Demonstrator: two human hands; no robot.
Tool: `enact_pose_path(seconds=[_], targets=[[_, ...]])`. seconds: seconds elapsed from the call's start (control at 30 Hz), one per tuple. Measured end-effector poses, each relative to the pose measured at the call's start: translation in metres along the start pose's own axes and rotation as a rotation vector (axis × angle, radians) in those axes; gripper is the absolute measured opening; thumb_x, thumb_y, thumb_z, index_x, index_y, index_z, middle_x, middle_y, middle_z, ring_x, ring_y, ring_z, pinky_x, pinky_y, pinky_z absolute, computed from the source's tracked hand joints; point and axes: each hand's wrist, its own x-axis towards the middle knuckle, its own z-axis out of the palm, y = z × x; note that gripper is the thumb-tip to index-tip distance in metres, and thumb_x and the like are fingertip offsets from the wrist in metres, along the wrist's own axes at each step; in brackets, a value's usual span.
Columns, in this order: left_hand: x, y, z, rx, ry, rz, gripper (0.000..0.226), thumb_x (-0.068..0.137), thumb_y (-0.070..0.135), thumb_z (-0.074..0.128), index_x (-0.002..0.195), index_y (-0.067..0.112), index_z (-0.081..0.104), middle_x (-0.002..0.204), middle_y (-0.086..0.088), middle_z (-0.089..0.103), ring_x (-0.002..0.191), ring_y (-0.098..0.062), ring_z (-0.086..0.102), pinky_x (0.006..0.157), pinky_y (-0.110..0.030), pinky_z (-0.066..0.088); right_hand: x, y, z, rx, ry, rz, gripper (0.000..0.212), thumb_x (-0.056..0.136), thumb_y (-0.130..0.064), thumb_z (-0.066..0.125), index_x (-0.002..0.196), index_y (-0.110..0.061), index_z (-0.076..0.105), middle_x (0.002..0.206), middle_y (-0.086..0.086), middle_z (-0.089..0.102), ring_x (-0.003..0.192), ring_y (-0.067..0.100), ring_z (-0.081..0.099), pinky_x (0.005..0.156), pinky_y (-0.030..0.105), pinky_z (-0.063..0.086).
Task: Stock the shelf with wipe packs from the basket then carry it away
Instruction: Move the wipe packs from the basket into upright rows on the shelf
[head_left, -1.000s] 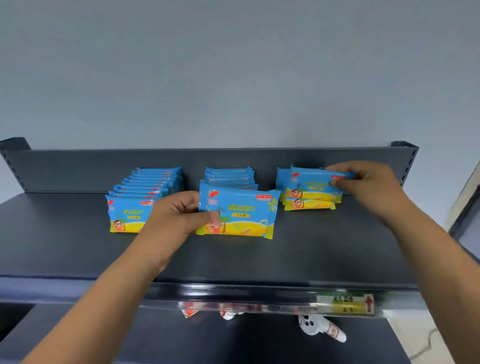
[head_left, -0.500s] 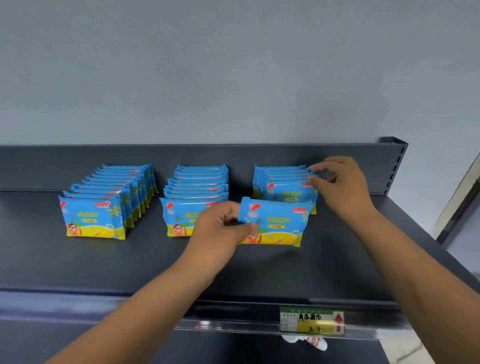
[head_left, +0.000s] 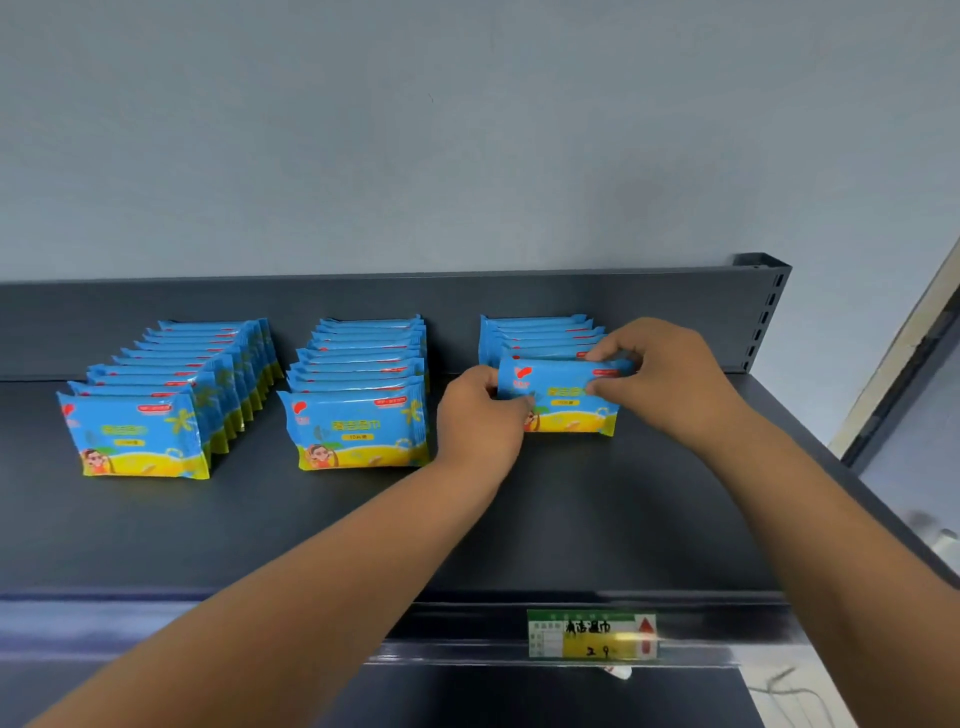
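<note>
Three rows of blue-and-yellow wipe packs stand upright on the dark grey shelf (head_left: 363, 530): a left row (head_left: 140, 436), a middle row (head_left: 361, 426) and a shorter right row (head_left: 535, 335). At the front of the right row stands one more wipe pack (head_left: 558, 400), held at both ends. My left hand (head_left: 480, 415) grips its left end and my right hand (head_left: 654, 371) pinches its top right corner. The basket is not in view.
A green-and-yellow price label (head_left: 592, 634) sits on the shelf's front rail. The shelf's back panel (head_left: 467, 296) rises behind the rows, with a slotted upright (head_left: 769, 312) at the far right. A plain grey wall is above.
My left hand carried the pack rightwards from the middle row to the front of the right row. My right hand came off the row's back packs onto this pack. The view shifted right.
</note>
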Motion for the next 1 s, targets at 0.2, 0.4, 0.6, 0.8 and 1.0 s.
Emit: enact_pose_path(seconds=[0.2,0.4,0.6,0.8,1.0], targets=[[0.003,0.002,0.001,0.084,0.072,-0.026,0.029,0.085,0.019,0.081,0.099,0.02,0.056,0.1,0.002,0.064,0.094,-0.013,0.065,0.081,-0.036,0.058,0.002,-0.003,0.01,-0.162,0.083,-0.066,0.027,0.075,-0.019,0.083,0.1,-0.024,0.075,0.108,-0.007,0.05,0.096,0.015,0.057,0.083,0.035,0.051],[0.004,0.005,0.001,0.156,0.079,0.046,0.045,0.087,0.016,0.078,0.123,0.013,0.05,0.123,-0.004,0.054,0.109,-0.017,0.059,0.09,-0.028,0.051,-0.004,-0.004,0.013,-0.331,0.144,-0.072,0.03,0.079,-0.022,0.08,0.108,-0.021,0.071,0.117,0.001,0.053,0.107,0.026,0.056,0.082,0.043,0.054],[-0.019,0.029,-0.02,0.31,0.04,0.491,0.057,0.093,0.02,0.069,0.144,0.01,0.044,0.141,-0.007,0.047,0.131,-0.019,0.046,0.108,-0.025,0.037,-0.022,-0.03,0.005,-0.279,0.217,-0.09,0.042,0.093,-0.038,0.067,0.129,-0.018,0.062,0.13,0.003,0.058,0.118,0.027,0.056,0.095,0.043,0.05],[-0.033,0.037,-0.116,0.744,0.13,0.721,0.05,0.1,0.044,0.048,0.136,0.013,0.059,0.143,-0.006,0.059,0.147,-0.031,0.039,0.12,-0.048,0.032,-0.055,-0.101,0.033,-0.002,0.19,-0.129,0.049,0.102,-0.049,0.047,0.146,-0.025,0.05,0.149,-0.008,0.051,0.139,0.012,0.044,0.113,0.035,0.038],[-0.071,-0.012,-0.244,1.032,0.292,0.426,0.067,0.096,0.062,0.037,0.14,0.015,0.057,0.15,-0.004,0.054,0.149,-0.031,0.036,0.121,-0.053,0.026,-0.07,-0.206,0.118,0.028,0.011,-0.35,0.054,0.102,-0.05,0.042,0.148,-0.022,0.049,0.155,-0.005,0.045,0.147,0.011,0.033,0.117,0.025,0.025]])
